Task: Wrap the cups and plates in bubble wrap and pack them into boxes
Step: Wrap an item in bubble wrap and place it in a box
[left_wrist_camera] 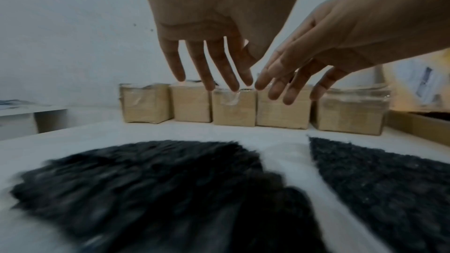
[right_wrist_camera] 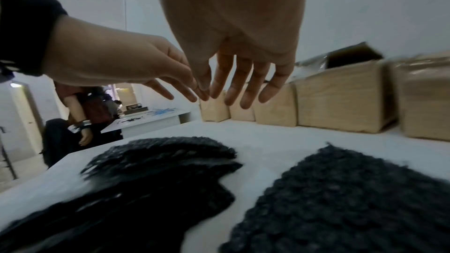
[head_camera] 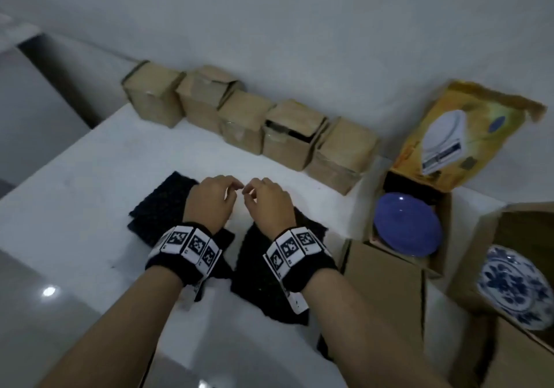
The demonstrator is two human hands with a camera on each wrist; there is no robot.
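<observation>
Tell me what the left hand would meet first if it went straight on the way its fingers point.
Probably the row of small brown cardboard boxes against the wall; the left hand hovers with nothing between, though depth is unclear.

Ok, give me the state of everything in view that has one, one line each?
Left hand: open, holding nothing, above the table.
Right hand: open, holding nothing.
Black bubble wrap sheets: lying flat on the white table, unused.
Plain blue plate: unwrapped, in an open cardboard box.
Blue-and-white patterned plate: unwrapped, in another open box.
Small brown boxes: lined along the wall, one top gaping.
</observation>
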